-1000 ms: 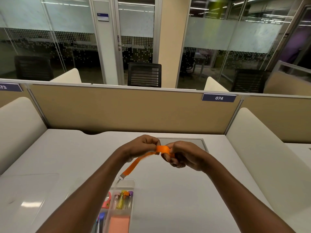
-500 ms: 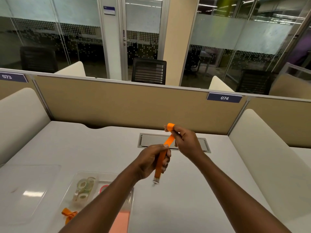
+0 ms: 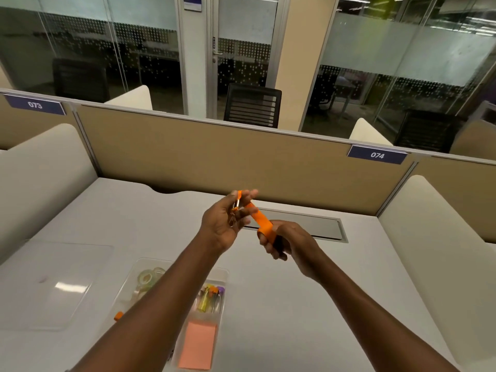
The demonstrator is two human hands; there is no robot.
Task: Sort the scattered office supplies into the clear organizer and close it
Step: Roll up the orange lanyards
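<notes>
Both hands hold an orange lanyard (image 3: 261, 220) in the air above the white desk. My left hand (image 3: 224, 222) pinches its metal clip end, fingers partly spread. My right hand (image 3: 288, 241) is closed around the strap, which is wound over its fingers. Below my left forearm lies the clear organizer (image 3: 221, 275), lid off. It holds tape rolls (image 3: 147, 277), coloured markers (image 3: 210, 296), a pink sticky-note pad (image 3: 198, 345) and a small orange item (image 3: 118, 316). My arm hides its middle.
The organizer's clear lid (image 3: 53, 285) lies flat on the desk (image 3: 281, 304) to the left. A grey cable hatch (image 3: 308, 226) is set in the desk behind my hands. Tan partitions (image 3: 228, 162) and cream side panels close in the desk.
The strap has been wound further around my right hand, which dropped lower. My left hand rose and now holds the clip end instead of the hanging strap.
</notes>
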